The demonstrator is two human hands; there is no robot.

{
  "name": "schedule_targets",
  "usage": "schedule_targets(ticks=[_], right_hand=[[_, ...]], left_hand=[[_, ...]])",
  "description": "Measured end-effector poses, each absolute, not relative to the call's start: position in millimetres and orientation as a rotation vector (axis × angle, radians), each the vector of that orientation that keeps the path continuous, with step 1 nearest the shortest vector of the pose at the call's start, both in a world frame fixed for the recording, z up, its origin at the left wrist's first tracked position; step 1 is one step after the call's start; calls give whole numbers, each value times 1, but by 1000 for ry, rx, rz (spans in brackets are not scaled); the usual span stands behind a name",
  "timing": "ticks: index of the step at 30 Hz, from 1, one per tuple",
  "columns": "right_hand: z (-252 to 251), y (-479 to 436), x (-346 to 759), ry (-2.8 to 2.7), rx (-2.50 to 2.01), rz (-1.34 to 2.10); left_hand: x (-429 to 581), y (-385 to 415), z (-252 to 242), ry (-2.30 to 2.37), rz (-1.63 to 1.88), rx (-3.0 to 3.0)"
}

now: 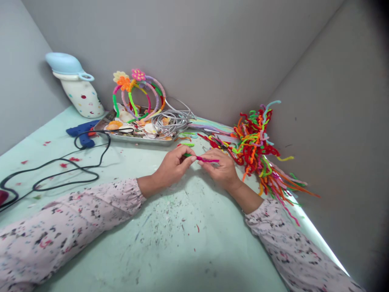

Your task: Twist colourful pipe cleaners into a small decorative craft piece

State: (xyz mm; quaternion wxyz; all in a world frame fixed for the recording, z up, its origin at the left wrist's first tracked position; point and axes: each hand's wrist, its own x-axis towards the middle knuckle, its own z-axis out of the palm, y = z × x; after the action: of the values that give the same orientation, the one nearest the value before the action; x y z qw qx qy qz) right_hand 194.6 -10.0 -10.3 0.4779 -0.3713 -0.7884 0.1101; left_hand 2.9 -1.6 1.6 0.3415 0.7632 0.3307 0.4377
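Note:
Both my hands meet over the pale green table, near its middle. My left hand pinches the green end of a short pipe cleaner piece. My right hand is closed on its pink end, fingers curled over it. The piece runs between the two hands just above the table. Both sleeves are pale pink with dark speckles.
A heap of coloured pipe cleaners lies right of my hands by the grey wall. Behind are a metal tray with shells, wire hoops and wrapped headbands, a blue glue gun with black cord, and a white-and-blue jug.

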Motion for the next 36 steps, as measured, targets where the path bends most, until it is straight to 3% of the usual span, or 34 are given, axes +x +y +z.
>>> schedule_targets(ticks=[10,36], right_hand=[[-13,-9,197,-1870,-967,437],[-9,-9,197,-1885,-998,412]], left_hand=[[2,-1,3,853,1135,2052],[2,-1,1,891,1141,1941]])
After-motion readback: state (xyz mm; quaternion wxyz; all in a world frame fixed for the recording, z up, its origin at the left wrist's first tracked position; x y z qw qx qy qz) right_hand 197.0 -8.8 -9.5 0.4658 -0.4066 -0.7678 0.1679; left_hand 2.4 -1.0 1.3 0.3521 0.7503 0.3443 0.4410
